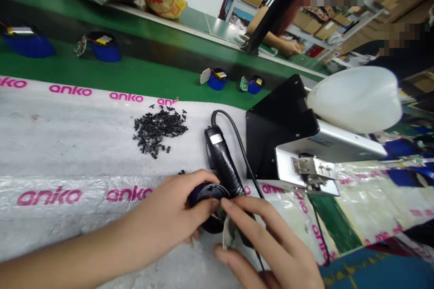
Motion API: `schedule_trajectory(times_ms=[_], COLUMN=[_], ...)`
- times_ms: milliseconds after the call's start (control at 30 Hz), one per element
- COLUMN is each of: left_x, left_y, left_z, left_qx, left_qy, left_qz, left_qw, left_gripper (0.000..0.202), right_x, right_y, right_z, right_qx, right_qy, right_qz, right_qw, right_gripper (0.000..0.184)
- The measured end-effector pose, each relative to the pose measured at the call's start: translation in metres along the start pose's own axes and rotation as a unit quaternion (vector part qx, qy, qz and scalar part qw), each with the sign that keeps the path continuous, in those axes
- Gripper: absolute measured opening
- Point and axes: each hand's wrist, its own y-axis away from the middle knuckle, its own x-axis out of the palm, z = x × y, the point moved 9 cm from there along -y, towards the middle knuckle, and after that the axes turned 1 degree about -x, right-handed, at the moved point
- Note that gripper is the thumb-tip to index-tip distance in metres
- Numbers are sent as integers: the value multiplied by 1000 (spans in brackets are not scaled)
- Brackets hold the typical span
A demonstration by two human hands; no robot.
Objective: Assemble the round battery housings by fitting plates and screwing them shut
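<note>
My left hand (169, 216) is closed round a round dark housing (212, 191), its thumb pressed on the open black inside. On the right, my right hand (267, 239) grips a thin pale circuit board (229, 233) at the housing's edge, between thumb and fingers. Part of the housing is hidden by the fingers. Just behind both hands lies a black corded electric screwdriver (222, 156), its lower end partly covered by my right hand. Farther back, a heap of small black plastic pieces (158, 128) rests on the plastic-wrapped bench.
A black and silver machine (281, 131) with a metal outlet stands to the right, a white plastic container (356, 99) on it. Several blue housings with boards and batteries, such as one nearby (218, 80), line the green belt (145, 70). People work beyond.
</note>
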Motion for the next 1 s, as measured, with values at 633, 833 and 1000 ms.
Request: schedule_trajectory(times_ms=[633, 833, 1000], left_x=[-8, -5, -8], left_y=[9, 7, 9], left_z=[14, 10, 10], left_qx=[-29, -26, -18], left_qy=[133, 121, 97], left_qz=[154, 124, 88], left_qw=[979, 984, 991], left_gripper=[57, 49, 48], right_x=[5, 3, 3], right_y=[-23, -18, -19], right_z=[11, 11, 3], right_qx=[-70, -73, -49], right_qy=[12, 67, 7], right_qz=[-5, 32, 40], right_qw=[997, 995, 998], right_gripper=[19, 25, 31])
